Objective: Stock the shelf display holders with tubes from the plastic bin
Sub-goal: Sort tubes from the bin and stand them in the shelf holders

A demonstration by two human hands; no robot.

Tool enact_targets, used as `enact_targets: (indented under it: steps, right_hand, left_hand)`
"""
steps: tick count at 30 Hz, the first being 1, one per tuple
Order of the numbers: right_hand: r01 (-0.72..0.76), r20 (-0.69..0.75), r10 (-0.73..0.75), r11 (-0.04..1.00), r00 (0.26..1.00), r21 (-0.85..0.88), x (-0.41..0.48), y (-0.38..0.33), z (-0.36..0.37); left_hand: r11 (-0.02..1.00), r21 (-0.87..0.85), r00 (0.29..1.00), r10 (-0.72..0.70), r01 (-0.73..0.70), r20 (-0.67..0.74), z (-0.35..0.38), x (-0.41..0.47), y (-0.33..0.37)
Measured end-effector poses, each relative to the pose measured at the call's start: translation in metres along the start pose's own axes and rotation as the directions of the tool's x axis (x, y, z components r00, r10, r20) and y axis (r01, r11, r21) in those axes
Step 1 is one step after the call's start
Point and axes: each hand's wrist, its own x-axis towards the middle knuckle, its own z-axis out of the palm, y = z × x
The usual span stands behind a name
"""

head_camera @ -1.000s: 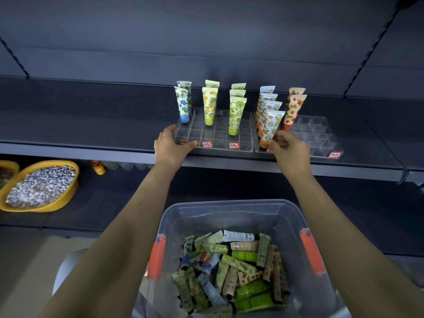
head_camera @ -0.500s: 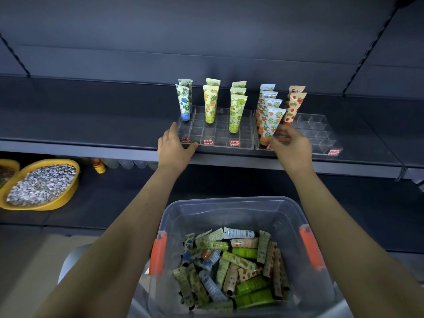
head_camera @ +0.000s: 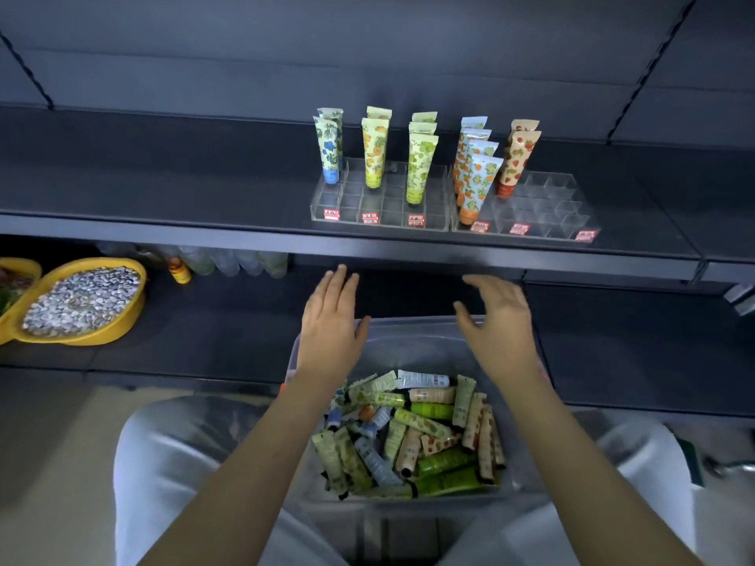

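Tubes lie heaped in the plastic bin, its near rim cut off by my forearms, while my left hand and right hand hover released, below the shelf edge.

i saw dim, cool light from above; the shelf stayed dark, the lower level shadowed. both hands were motion-blurred, straight edges bowed near the frame's borders, and corners went soft.
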Motion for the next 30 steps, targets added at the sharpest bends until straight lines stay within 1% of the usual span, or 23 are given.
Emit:
enact_targets:
  steps: [3, 5, 8, 13, 15, 18, 20, 22, 24, 27, 30]
  right_hand:
    - [-0.051, 0.137, 0.054, 0.998, 0.989, -0.024, -0.040, 0.012, 0.014]
    - [-0.088, 0.218, 0.100, 0.994, 0.971, -0.066, -0.065, 0.023, 0.023]
    - [-0.105, 0.305, 0.135, 0.988, 0.943, -0.113, -0.097, 0.036, 0.033]
    - [-0.134, 0.403, 0.182, 0.980, 0.897, -0.144, -0.117, 0.051, 0.044]
    - [-0.130, 0.420, 0.177, 0.982, 0.890, -0.139, -0.115, 0.053, 0.048]
    - [-0.158, 0.470, 0.196, 0.980, 0.861, -0.120, -0.116, 0.057, 0.056]
    - [-0.199, 0.530, 0.235, 0.972, 0.815, -0.124, -0.119, 0.059, 0.062]
    - [-0.238, 0.607, 0.268, 0.962, 0.748, -0.131, -0.120, 0.061, 0.068]
    - [-0.302, 0.678, 0.288, 0.948, 0.676, -0.102, -0.118, 0.063, 0.074]
    - [-0.379, 0.723, 0.321, 0.921, 0.612, -0.087, -0.115, 0.067, 0.081]
    - [-0.420, 0.754, 0.350, 0.901, 0.555, -0.108, -0.111, 0.071, 0.088]
  left_hand:
    - [0.999, -0.045, 0.990, 0.010, -0.004, 0.141, 0.018, -0.036, -0.004]
    - [0.998, -0.059, 0.971, -0.014, 0.028, 0.238, 0.030, -0.060, -0.009]
    - [0.996, -0.046, 0.934, -0.059, 0.080, 0.352, 0.048, -0.093, -0.014]
    - [0.988, -0.033, 0.878, -0.119, 0.151, 0.463, 0.068, -0.116, -0.023]
    - [0.986, -0.025, 0.864, -0.132, 0.164, 0.485, 0.071, -0.114, -0.026]
    - [0.975, 0.001, 0.833, -0.191, 0.223, 0.519, 0.078, -0.113, -0.030]
    - [0.970, 0.020, 0.812, -0.213, 0.242, 0.544, 0.083, -0.113, -0.032]
    - [0.974, 0.013, 0.806, -0.195, 0.226, 0.559, 0.087, -0.112, -0.032]
    - [0.974, -0.007, 0.799, -0.183, 0.228, 0.573, 0.091, -0.108, -0.030]
    - [0.967, -0.011, 0.769, -0.196, 0.255, 0.609, 0.099, -0.105, -0.028]
    - [0.957, 0.003, 0.715, -0.218, 0.289, 0.664, 0.107, -0.101, -0.029]
